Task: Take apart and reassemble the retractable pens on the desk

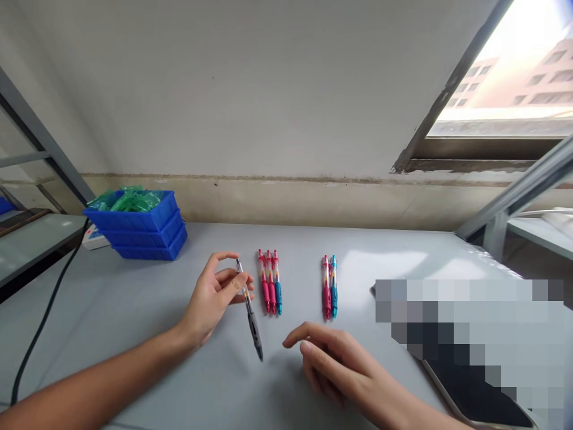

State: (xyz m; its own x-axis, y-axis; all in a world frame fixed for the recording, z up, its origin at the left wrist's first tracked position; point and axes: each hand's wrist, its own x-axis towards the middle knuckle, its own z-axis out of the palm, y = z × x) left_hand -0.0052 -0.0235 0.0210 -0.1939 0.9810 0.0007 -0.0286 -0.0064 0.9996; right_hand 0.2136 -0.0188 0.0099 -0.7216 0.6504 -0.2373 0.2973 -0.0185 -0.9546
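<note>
My left hand [219,292] is closed on a clear-barrelled pen with a dark grey grip [253,325], its tip pointing down toward the table. My right hand [333,361] hovers at the front with bent fingers apart and nothing in them. Beyond my hands lie two pink pens [268,283] side by side with a pen that has a pink top and a blue grip [278,286]. Farther right, another pink pen [326,292] rests alongside a blue pen [334,289].
Stacked blue plastic bins [143,233] stand at the back left, the top one holding green plastic wrapping [136,199]. A black cable [49,310] runs down the left side. Toward the right edge lies a dark flat object [474,382], partly pixelated. The wall [268,203] borders the grey table [215,388].
</note>
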